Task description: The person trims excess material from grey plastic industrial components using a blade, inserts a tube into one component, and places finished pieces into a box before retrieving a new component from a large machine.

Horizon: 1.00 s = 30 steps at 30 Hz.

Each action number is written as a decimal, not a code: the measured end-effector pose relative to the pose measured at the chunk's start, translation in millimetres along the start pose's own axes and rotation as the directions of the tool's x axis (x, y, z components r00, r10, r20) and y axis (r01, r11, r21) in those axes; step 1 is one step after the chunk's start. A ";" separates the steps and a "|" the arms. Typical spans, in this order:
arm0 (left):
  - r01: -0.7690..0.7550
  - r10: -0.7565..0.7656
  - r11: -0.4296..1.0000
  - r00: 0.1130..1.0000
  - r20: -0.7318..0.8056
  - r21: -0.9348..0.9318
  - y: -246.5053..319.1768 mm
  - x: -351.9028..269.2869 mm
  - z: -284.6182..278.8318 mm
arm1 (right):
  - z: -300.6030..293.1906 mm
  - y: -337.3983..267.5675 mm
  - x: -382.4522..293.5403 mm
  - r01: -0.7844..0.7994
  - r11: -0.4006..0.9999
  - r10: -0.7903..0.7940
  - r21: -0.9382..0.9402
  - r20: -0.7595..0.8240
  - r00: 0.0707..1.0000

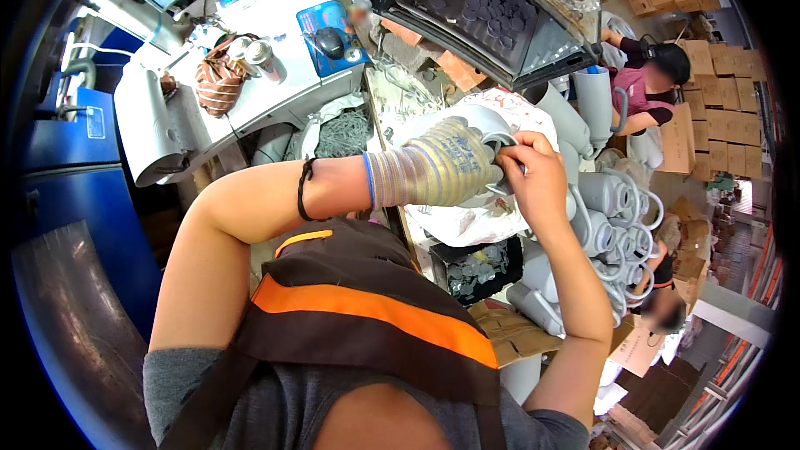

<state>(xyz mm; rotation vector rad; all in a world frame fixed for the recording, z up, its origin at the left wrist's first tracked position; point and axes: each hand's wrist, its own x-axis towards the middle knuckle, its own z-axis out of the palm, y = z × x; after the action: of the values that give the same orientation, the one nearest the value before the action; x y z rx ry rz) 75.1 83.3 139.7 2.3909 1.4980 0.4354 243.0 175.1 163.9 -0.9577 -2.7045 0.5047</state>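
Observation:
My left hand [447, 159], in a striped knit work glove bearing print, is closed around a light grey vessel [484, 117], probably a tumbler, held on its side. Much of the vessel is hidden behind the glove. My bare right hand [536, 172] touches the mouth end, thumb and forefinger pinched together at the rim. Whether a small part sits between those fingertips cannot be made out. Beneath both hands a crumpled white plastic bag [465, 228] lies over the work surface.
A toaster oven [556, 69] stands open ahead, dark discs [497, 9] inside. Handled grey tumblers [603, 194] are stacked at right. A black bin [450, 272] holds scraps near my waist. Left is a white desk [275, 31] with a mouse [329, 42]. Two people work beyond the tumblers.

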 end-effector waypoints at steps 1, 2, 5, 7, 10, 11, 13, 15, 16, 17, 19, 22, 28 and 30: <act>-0.007 0.007 1.000 1.000 -0.026 0.013 -2.4 0.7 2.0 | 2.4 -2.7 0.6 0.042 0.998 -0.044 -0.052 -0.050 0.998; -0.013 0.015 1.000 0.999 -0.053 0.027 -5.2 1.6 6.0 | 5.2 -4.2 0.3 0.081 0.991 -0.091 -0.105 -0.098 0.991; -0.007 0.009 1.000 0.998 -0.056 0.030 -6.9 1.2 4.7 | 5.6 -4.6 1.2 0.197 0.942 -0.241 -0.271 -0.138 0.961; 0.011 -0.010 1.000 1.000 -0.021 0.023 -4.4 1.3 -1.6 | 3.4 -7.1 2.2 0.227 0.928 -0.272 -0.295 -0.120 0.955; 0.025 -0.020 0.998 0.997 -0.079 0.064 0.2 -0.2 -0.3 | 0.3 -10.5 7.8 0.173 0.917 -0.222 -0.359 -0.099 0.970; 0.017 -0.009 0.998 0.991 -0.133 0.057 1.3 -2.0 2.6 | 0.2 -9.2 10.7 0.192 0.916 -0.238 -0.351 -0.093 0.967; 0.004 0.007 0.999 0.971 -0.240 0.045 1.3 -5.4 6.9 | 0.8 -6.0 18.9 0.233 0.913 -0.274 -0.333 -0.081 0.958; 0.091 -0.093 0.996 0.947 -0.309 -0.018 -4.6 -8.1 11.2 | 0.2 -7.2 33.5 0.097 0.993 -0.098 -0.063 -0.008 0.995; 0.188 -0.212 0.976 0.932 -0.294 -0.109 -7.1 -13.2 4.3 | -0.2 -4.7 44.6 -0.069 0.981 0.051 0.180 0.102 0.994; 0.285 -0.332 0.938 0.903 -0.272 -0.198 -11.5 -20.6 -3.1 | 0.0 -0.8 58.5 -0.250 0.888 0.161 0.386 0.248 0.955; 0.463 -0.524 0.851 0.730 -0.438 -0.247 -26.3 -49.1 -17.4 | 4.1 7.9 97.5 -0.316 0.631 0.066 0.709 0.357 0.932; 0.675 -0.730 0.671 0.528 -0.434 -0.306 -60.9 -98.9 -8.7 | 64.3 34.1 171.4 -0.084 0.855 -0.018 0.512 0.191 0.981; 0.444 -0.933 0.336 0.038 -0.357 -0.830 -52.0 -195.8 1.5 | 212.8 71.4 351.0 -0.013 0.990 -0.008 -0.143 -0.141 0.990; 0.202 -0.976 0.204 -0.034 -0.215 -0.958 -47.0 -209.8 -2.6 | 271.9 148.6 420.7 -0.058 0.945 -0.048 -0.323 -0.312 0.949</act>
<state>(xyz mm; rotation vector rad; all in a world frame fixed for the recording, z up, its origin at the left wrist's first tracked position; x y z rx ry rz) -51.4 -86.5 102.2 0.2504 2.0541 1.7717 -81.1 487.2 -101.9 -1.0232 -2.5309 -0.1057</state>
